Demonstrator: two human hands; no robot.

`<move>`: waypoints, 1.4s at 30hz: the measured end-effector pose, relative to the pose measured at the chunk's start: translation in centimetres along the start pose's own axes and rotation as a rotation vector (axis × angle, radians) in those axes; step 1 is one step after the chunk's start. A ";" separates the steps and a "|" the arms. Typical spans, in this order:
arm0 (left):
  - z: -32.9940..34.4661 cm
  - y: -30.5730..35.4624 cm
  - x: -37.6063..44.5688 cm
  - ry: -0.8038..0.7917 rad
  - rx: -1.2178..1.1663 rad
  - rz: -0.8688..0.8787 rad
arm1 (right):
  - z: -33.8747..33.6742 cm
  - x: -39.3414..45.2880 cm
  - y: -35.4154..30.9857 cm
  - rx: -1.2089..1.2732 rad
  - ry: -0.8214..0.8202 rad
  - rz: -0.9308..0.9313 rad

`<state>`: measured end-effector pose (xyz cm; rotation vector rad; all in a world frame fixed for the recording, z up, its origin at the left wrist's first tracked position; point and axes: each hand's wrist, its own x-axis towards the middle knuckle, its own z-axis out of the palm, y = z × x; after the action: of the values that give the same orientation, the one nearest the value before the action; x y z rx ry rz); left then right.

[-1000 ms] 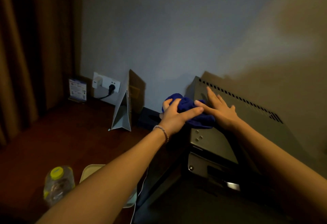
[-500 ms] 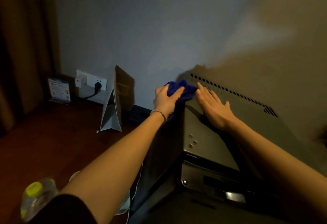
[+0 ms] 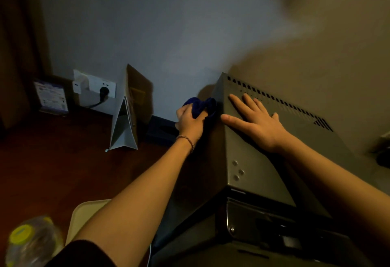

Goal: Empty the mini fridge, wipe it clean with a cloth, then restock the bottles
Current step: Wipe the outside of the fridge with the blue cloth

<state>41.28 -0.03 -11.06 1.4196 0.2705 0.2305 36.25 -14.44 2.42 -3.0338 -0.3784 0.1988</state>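
The grey metal mini fridge (image 3: 249, 161) stands on the dark wooden surface, seen from above, with a row of vent slots along its rear top edge. My left hand (image 3: 190, 121) grips a bunched blue cloth (image 3: 200, 105) against the upper rear part of the fridge's left side. My right hand (image 3: 255, 121) lies flat on the fridge top, fingers spread. A clear plastic bottle (image 3: 29, 243) with a yellow-green cap lies at the bottom left, blurred.
A cream tray (image 3: 84, 218) sits under my left forearm. A folded grey paper bag (image 3: 126, 123) stands near the wall, a dark box (image 3: 161, 129) beside it. A wall socket (image 3: 95, 87) holds a plug and charger; a small sign card (image 3: 51, 98) stands left.
My left hand slid the cloth off the fridge's top corner and down onto its left side. My right hand stayed flat on top. The view shifted slightly.
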 end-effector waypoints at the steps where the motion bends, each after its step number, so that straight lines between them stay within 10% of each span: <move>1: -0.3 -0.1 -0.6 0.003 0.004 0.008 | -0.1 0.0 -0.1 0.004 -0.001 0.005; 19: -3.9 2.5 -11.2 -0.070 -0.159 0.055 | 0.0 0.3 -1.9 -0.031 -0.012 0.107; 42: 2.2 3.3 4.0 0.070 0.030 0.189 | 0.1 6.3 -2.1 0.063 0.111 0.115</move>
<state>45.82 -0.40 -7.66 1.4698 0.1972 0.4332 41.80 -10.88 1.79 -2.9894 -0.1854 0.0470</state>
